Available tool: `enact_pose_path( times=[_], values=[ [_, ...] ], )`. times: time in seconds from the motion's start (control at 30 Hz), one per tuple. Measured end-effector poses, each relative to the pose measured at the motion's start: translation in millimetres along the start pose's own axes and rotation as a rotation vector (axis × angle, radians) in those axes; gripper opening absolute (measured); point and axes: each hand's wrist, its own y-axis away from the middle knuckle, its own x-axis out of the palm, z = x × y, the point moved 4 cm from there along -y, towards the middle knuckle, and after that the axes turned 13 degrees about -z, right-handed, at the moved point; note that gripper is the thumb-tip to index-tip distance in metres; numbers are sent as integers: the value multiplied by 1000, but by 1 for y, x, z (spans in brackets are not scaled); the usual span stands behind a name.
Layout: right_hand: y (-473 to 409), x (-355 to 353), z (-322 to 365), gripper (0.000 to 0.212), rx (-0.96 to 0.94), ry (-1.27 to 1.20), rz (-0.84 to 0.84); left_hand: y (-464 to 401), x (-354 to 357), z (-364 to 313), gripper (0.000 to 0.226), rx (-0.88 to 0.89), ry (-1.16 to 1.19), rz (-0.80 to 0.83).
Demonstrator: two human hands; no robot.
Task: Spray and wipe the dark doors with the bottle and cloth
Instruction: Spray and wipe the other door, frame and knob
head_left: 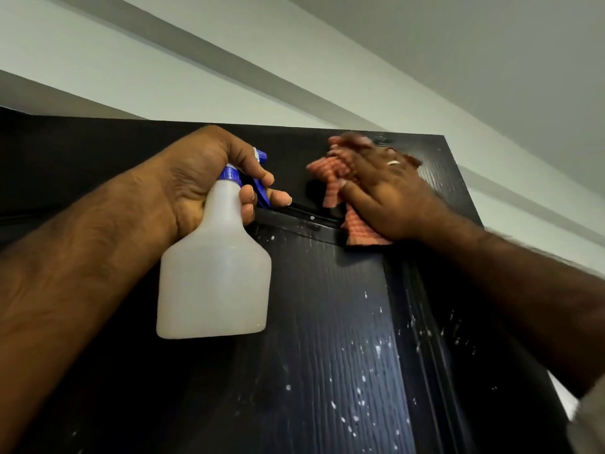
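The left hand [209,178] curls around the neck of a translucent plastic spray bottle [214,273], while the right hand [389,198], fingers flat, presses a ribbed pink cloth [330,185] on the grooved, droplet-speckled dark door [327,322] near its top edge

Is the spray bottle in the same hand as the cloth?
No, the left hand grips the spray bottle, while the right hand presses the cloth against the dark door.

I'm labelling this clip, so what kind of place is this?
Probably an indoor room in a home: a tall dark wood-grain door flecked with white spray droplets, under a plain white ceiling.
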Motion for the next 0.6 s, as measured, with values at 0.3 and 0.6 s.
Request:
enact_pose_path(
  times=[0.3, 0.6],
  values=[
    [-33, 7, -25, 73, 141, 0, 42, 7, 45, -7, 15, 21, -61, 47],
    [-16, -5, -110, 69, 379, 34, -63, 18, 71, 16, 21, -13, -197, 114]
  ],
)
